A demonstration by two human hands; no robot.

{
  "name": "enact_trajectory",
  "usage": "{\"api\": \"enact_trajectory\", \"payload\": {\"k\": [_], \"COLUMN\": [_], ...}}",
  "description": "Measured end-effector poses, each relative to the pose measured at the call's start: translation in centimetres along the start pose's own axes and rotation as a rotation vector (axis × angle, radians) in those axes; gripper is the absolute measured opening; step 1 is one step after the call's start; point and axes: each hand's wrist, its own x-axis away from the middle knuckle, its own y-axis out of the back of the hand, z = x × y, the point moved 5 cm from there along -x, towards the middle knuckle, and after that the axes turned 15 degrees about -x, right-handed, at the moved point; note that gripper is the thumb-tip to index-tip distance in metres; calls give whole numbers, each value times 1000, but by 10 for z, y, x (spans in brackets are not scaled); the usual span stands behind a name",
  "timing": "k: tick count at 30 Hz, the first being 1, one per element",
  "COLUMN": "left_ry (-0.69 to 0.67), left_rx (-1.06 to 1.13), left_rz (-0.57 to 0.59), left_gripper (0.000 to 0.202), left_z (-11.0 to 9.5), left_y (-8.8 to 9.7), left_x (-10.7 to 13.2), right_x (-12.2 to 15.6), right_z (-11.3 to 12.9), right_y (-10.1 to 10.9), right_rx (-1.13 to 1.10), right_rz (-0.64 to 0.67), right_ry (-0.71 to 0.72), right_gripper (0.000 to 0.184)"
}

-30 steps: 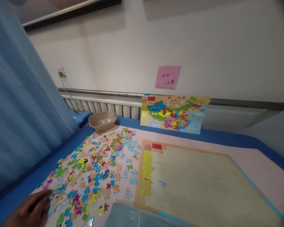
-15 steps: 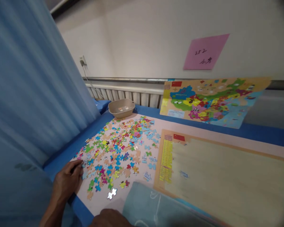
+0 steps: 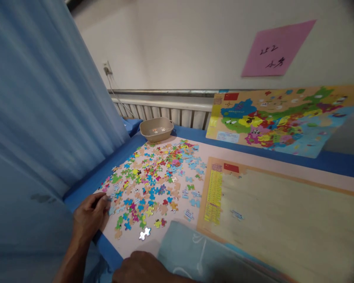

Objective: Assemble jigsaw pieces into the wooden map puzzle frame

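Note:
Loose jigsaw puzzle pieces (image 3: 153, 188) in many colours lie spread over pale pink paper. At their left edge is my left hand (image 3: 91, 214), thumb and fingers drawn together beside pale blue pieces; what is between the fingertips is too small to make out. My right hand (image 3: 143, 267) shows at the bottom edge, knuckles up and fingers curled under, next to a grey-green cloth (image 3: 191, 247). Whatever it may hold is hidden. A silvery white piece (image 3: 144, 233) lies just beyond it. To the right, the puzzle board (image 3: 277, 204) has a partly assembled left border with a flag and yellow text.
A beige basket (image 3: 156, 129) with a few pieces inside stands at the back. Behind the board, a colourful map picture (image 3: 271, 118) leans against the wall. A blue curtain (image 3: 47, 98) hangs on the left. A pink note (image 3: 279, 49) is on the wall.
The whole scene has shifted a little to the right and up as the head view turned. My left hand stays at the left edge of the pieces; the right hand shows slightly more.

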Motion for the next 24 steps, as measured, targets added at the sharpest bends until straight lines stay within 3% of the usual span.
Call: {"api": "enact_trajectory", "payload": {"k": [3, 5, 8, 14, 17, 20, 24], "left_ry": [-5, -57, -199, -478, -571, -661, -774], "left_rx": [21, 7, -21, -56, -66, -59, -71], "left_rz": [-55, -119, -164, -55, -57, -33, 35], "left_gripper": [41, 39, 35, 28, 25, 22, 22], "left_z": [-3, -10, -22, -35, -44, -61, -96], "left_y": [5, 12, 22, 34, 40, 40, 24], "left_x": [3, 7, 20, 64, 81, 91, 97], "right_x": [-7, -9, -9, -4, -2, 1, 1], "right_z": [18, 25, 31, 32, 32, 31, 30], "right_y": [23, 34, 43, 37, 32, 30, 18], "right_rx": [139, 161, 204, 218, 245, 244, 237], "right_rz": [148, 224, 241, 183, 115, 52, 74], "right_ry": [37, 39, 32, 23, 64, 105, 154], "right_gripper": [12, 16, 18, 24, 21, 19, 23]}}
